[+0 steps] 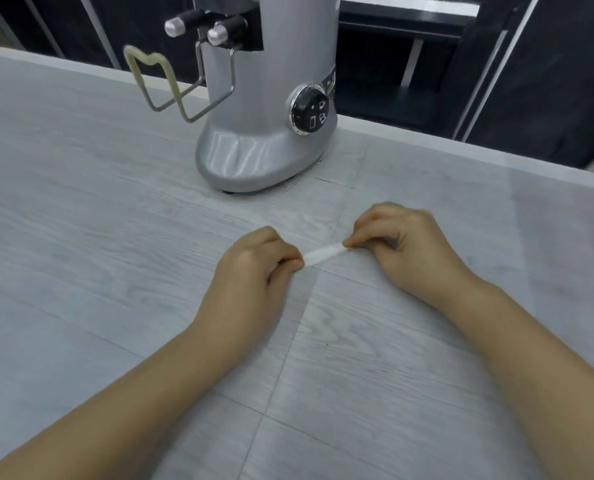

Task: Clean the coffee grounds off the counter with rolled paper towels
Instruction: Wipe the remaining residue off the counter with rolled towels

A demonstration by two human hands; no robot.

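- The left hand [254, 268] has its grip clamped on the left end of a rolled paper towel [324, 255]: fingers curled under, thumb and forefinger pressed together on the roll.
- The right hand [401, 245] pinches the right end the same way, fingertips [349, 242] tight together on the paper, the other fingers curled in behind.
- The rolled paper towel is a thin white twist stretched between the two hands, its right end a little farther away than its left; whether it touches the counter [81, 237] or hangs just above it cannot be told.
- The counter is pale grey with a wood-grain print, and thin seam lines cross it near the hands.
- A tiny dark speck [327, 345] lies on the counter near the viewer, between the forearms (too small to say what it is).
- A silver coffee grinder [264, 133] stands on the far side, beyond the hands, with a black dial [311, 109] on its right flank and a wire fork [181, 88] jutting out to the left.
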